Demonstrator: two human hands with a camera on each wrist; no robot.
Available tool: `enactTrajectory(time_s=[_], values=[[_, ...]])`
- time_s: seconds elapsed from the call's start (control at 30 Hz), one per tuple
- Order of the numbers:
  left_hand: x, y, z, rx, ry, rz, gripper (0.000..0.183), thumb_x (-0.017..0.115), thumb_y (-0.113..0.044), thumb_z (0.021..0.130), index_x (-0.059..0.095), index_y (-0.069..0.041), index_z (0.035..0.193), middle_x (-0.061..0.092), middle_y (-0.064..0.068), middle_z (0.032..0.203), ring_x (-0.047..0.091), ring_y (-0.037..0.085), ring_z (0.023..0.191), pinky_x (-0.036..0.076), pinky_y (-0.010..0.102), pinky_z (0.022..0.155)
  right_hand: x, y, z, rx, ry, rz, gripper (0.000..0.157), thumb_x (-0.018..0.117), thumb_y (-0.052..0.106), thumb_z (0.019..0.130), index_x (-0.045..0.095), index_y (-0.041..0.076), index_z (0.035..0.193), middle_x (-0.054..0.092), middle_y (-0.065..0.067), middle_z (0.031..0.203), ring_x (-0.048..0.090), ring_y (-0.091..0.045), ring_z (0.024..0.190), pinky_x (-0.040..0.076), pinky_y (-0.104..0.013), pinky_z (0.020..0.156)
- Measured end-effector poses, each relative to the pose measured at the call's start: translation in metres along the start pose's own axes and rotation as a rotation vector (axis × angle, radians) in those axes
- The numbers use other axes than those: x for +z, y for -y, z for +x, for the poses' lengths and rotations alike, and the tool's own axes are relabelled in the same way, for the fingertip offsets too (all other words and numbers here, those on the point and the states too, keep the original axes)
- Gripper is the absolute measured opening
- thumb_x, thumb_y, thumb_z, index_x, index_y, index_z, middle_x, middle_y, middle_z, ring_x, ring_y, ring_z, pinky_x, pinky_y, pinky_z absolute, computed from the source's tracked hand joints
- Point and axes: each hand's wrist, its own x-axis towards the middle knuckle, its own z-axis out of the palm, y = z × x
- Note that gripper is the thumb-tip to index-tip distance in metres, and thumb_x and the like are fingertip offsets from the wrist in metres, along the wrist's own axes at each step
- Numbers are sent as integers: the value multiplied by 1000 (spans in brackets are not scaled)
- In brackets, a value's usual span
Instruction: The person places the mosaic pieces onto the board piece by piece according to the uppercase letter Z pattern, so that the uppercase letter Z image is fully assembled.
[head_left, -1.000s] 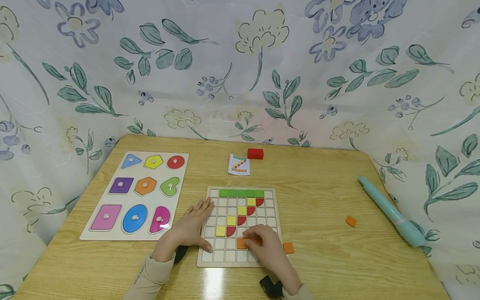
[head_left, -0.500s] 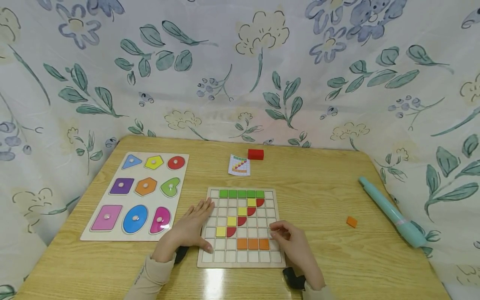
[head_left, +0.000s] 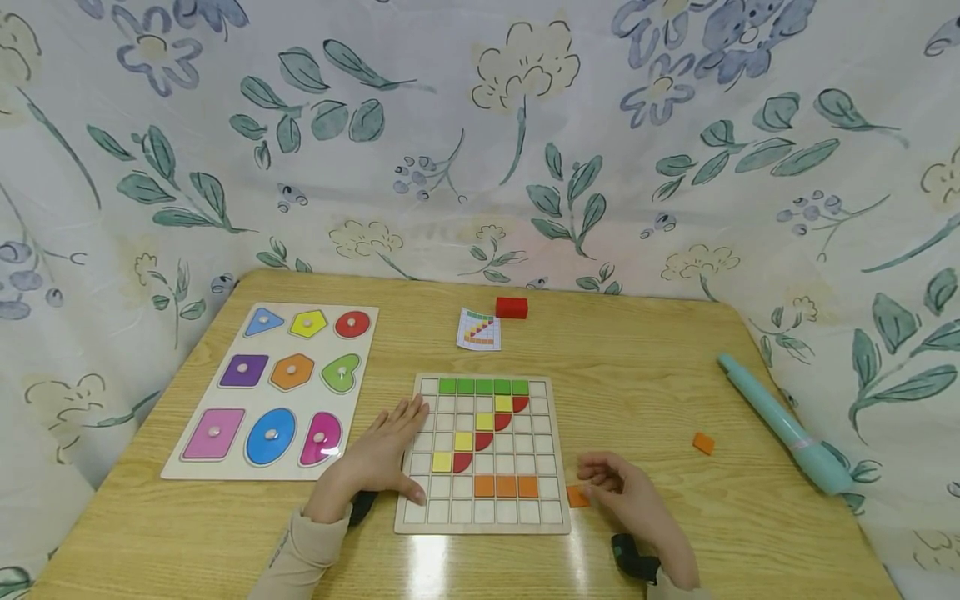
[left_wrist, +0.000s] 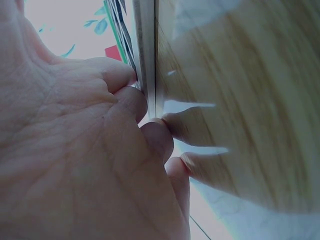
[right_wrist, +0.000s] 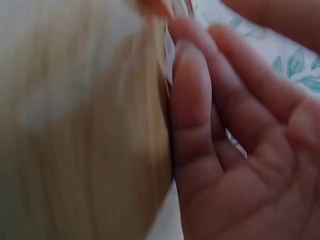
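My left hand (head_left: 382,457) rests with spread fingers on the left edge of the square wooden grid board (head_left: 482,527). In the left wrist view its fingertips (left_wrist: 157,140) lie along the board's edge and the table. On the board are a row of green tiles (head_left: 483,387), a diagonal of yellow squares (head_left: 464,442) with red quarter-round tiles (head_left: 483,442), and three orange squares (head_left: 506,487). Beside the board's right edge a loose orange tile (head_left: 577,497) lies on the table. My right hand (head_left: 626,500) is at it, fingers loosely bent, thumb right at the tile's edge.
Another orange tile (head_left: 703,443) lies farther right, before a teal pen-shaped object (head_left: 783,425). A small pattern card (head_left: 478,330) and a red block (head_left: 512,308) sit behind the board. A knobbed shape puzzle (head_left: 281,400) occupies the left side.
My right hand has let go of the orange tiles on the board and moved right, off the board, to the loose orange tile. The left hand has stayed in place.
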Motion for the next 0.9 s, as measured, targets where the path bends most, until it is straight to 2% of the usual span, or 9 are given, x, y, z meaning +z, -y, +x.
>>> enactTrajectory(time_s=[0.13,0.27,0.47,0.6,0.73,0.9], values=[[0,1,1,-2,0,-1,128,87,-48,59,17,3,153,11,21,162,6,41,150,7,60,121,-7,-1,-2,-52,97,-32,50,75,13,83,57,-2,127,65,-14,110,56,-3,92,50,-19,78],[2,2,2,-6,2,3,128,87,-49,59,17,1,153,10,20,162,6,40,150,7,59,121,-6,-2,-2,-86,118,-85,49,76,10,81,59,1,126,64,-11,108,54,-3,93,49,-19,78],[5,4,3,-6,4,6,128,87,-49,58,17,0,154,10,19,162,5,39,151,7,59,122,1,0,-1,-76,71,-148,36,71,-3,81,64,5,115,62,-9,108,49,-1,87,45,-17,73],[5,4,4,-10,6,5,128,87,-49,58,17,0,154,9,18,163,5,39,151,7,58,122,4,5,-1,-53,32,-178,33,70,-6,80,65,4,111,59,-7,104,46,-3,84,44,-17,70],[3,3,3,-10,6,-1,129,87,-49,58,17,1,153,10,20,162,5,40,150,7,59,121,8,10,0,-4,-18,-209,31,71,-7,79,65,3,108,58,-6,100,46,-6,82,44,-17,69],[2,2,2,-9,5,-16,129,88,-48,58,17,2,153,10,20,162,6,41,150,6,60,121,14,12,4,97,-95,-205,25,71,-7,80,65,8,99,62,-3,95,50,-6,79,45,-17,67]])
